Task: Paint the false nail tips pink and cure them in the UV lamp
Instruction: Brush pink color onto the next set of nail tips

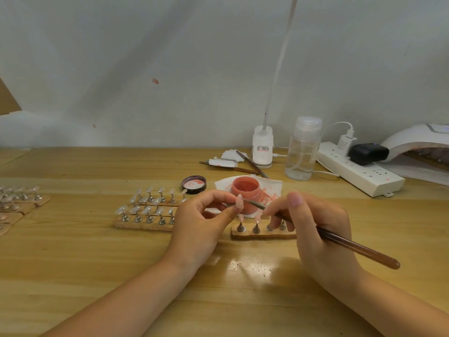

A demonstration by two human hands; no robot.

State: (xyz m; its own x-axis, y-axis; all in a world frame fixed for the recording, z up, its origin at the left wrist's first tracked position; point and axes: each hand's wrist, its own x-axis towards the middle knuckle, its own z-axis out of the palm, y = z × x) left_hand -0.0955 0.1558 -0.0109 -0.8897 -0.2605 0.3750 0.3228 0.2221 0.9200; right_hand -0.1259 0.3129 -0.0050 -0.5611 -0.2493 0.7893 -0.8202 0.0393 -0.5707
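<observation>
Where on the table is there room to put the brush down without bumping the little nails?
Bare wood lies on the near table, left of the left hand and in front of the strips of clear nail tips. It's crowded around the pink paint jar, its lid and the power strip.

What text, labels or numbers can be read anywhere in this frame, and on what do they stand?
Nothing can be read as words.
Desk lamp base: a label with a red strip and dark print, too small to read.
White USB charger in the power strip: grey print, too blurred to read.
Clear pump bottle: a label edge on its right side, turned away.
UV lamp: no lettering visible.
</observation>
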